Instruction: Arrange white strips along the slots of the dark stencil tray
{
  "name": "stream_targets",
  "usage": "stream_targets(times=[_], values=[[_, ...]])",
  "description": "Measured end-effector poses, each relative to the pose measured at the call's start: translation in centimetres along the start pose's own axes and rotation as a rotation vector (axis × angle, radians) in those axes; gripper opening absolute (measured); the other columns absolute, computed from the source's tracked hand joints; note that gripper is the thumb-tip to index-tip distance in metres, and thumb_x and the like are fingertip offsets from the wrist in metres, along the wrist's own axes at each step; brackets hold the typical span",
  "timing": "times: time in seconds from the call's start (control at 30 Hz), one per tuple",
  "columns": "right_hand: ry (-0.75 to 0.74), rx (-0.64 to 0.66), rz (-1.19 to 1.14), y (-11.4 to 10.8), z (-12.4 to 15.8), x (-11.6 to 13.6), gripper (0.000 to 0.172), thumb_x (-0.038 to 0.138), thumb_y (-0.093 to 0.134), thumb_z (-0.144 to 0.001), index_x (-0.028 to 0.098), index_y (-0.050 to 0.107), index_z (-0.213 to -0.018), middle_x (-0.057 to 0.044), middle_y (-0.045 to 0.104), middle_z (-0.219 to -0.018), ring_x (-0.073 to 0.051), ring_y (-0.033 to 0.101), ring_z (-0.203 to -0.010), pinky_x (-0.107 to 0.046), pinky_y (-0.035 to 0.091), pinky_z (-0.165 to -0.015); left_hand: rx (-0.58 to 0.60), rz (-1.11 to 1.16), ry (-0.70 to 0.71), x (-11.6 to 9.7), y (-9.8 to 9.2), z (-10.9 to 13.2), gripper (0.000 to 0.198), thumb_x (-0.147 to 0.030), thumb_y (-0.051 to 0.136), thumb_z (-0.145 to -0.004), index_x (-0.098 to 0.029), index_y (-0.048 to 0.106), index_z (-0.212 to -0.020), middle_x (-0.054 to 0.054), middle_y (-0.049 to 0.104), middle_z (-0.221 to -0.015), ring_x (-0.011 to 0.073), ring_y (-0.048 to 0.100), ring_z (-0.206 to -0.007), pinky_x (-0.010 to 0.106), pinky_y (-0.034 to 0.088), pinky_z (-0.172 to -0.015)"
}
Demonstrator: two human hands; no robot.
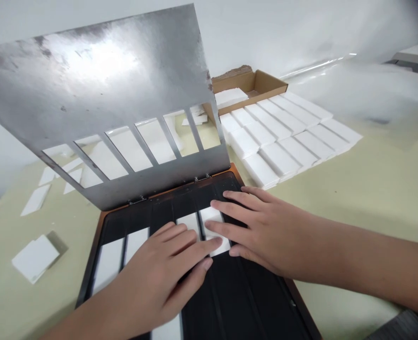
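Observation:
A black slotted board (237, 293) with a brown edge lies in front of me, white cards set in its channels. My right hand (258, 226) is open, fingers spread, with fingertips on a white card (209, 215). The index fingertip of my left hand (166, 264) touches the same card near its lower edge, while its other fingers bend loosely. Beside it lies another white card (188, 222), partly under my left hand. Further left, two white cards (108, 259) sit in neighbouring channels. Hinged to the board's far side, a metal plate with rectangular cutouts (124, 85) stands raised.
Stacks of white cards (287, 137) lie in rows at the back right, beside an open cardboard box (271, 85) with more white pieces inside. A small white stack (35, 257) and loose white strips (35, 199) rest on the pale table (372, 198).

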State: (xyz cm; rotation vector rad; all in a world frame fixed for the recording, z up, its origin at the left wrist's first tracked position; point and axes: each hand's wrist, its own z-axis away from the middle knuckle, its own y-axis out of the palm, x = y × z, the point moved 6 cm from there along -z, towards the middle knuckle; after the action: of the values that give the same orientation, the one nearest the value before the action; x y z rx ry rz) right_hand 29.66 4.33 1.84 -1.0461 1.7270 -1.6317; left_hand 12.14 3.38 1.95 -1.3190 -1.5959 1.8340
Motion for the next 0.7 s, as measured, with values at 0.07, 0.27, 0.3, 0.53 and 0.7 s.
stream_targets(times=[0.07, 0.27, 0.3, 0.53, 0.7], values=[[0.000, 0.007, -0.005, -0.07, -0.02, 0.02, 0.044, 0.038, 0.045, -0.113, 0.022, 0.052, -0.154, -0.012, 0.050, -0.162, -0.036, 0.046, -0.148, -0.059, 0.041, -0.119, -0.002, 0.006, 0.004, 0.01, 0.01, -0.02, 0.037, -0.014, 0.048, -0.108, -0.022, 0.058, -0.143, 0.003, 0.060, -0.090, 0.0207, 0.055, -0.084, 0.037, 0.038, -0.077], [0.001, 0.026, -0.013, -0.09, 0.04, 0.06, 0.045, 0.038, 0.044, -0.113, 0.024, 0.049, -0.156, -0.012, 0.048, -0.163, -0.038, 0.045, -0.148, -0.061, 0.041, -0.119, -0.012, 0.015, 0.009, 0.05, 0.05, 0.04, 0.036, -0.013, 0.050, -0.107, -0.022, 0.060, -0.140, 0.002, 0.060, -0.089, 0.0202, 0.055, -0.082, 0.037, 0.039, -0.079], [0.000, 0.023, -0.013, -0.08, 0.05, 0.06, 0.045, 0.038, 0.044, -0.113, 0.024, 0.049, -0.156, -0.012, 0.048, -0.163, -0.038, 0.046, -0.147, -0.061, 0.041, -0.119, -0.012, 0.013, 0.012, 0.03, 0.05, 0.04, 0.036, -0.013, 0.050, -0.107, -0.022, 0.060, -0.140, 0.002, 0.060, -0.089, 0.0202, 0.055, -0.082, 0.037, 0.039, -0.079], [-0.007, -0.017, 0.000, -0.20, -0.01, 0.09, 0.043, 0.037, 0.048, -0.112, 0.023, 0.053, -0.153, -0.011, 0.051, -0.161, -0.037, 0.050, -0.143, -0.059, 0.043, -0.116, -0.022, -0.002, 0.031, -0.08, -0.14, -0.15, 0.036, -0.012, 0.049, -0.106, -0.022, 0.061, -0.139, 0.002, 0.060, -0.087, 0.0203, 0.055, -0.079, 0.037, 0.039, -0.076], [-0.005, -0.053, 0.013, -0.30, 0.14, 0.10, 0.044, 0.038, 0.053, -0.110, 0.023, 0.055, -0.151, -0.011, 0.053, -0.159, -0.036, 0.052, -0.141, -0.057, 0.045, -0.113, -0.014, -0.006, 0.023, -0.04, -0.06, -0.16, 0.038, -0.011, 0.050, -0.107, -0.021, 0.059, -0.142, 0.002, 0.061, -0.088, 0.0203, 0.056, -0.081, 0.037, 0.039, -0.077]])
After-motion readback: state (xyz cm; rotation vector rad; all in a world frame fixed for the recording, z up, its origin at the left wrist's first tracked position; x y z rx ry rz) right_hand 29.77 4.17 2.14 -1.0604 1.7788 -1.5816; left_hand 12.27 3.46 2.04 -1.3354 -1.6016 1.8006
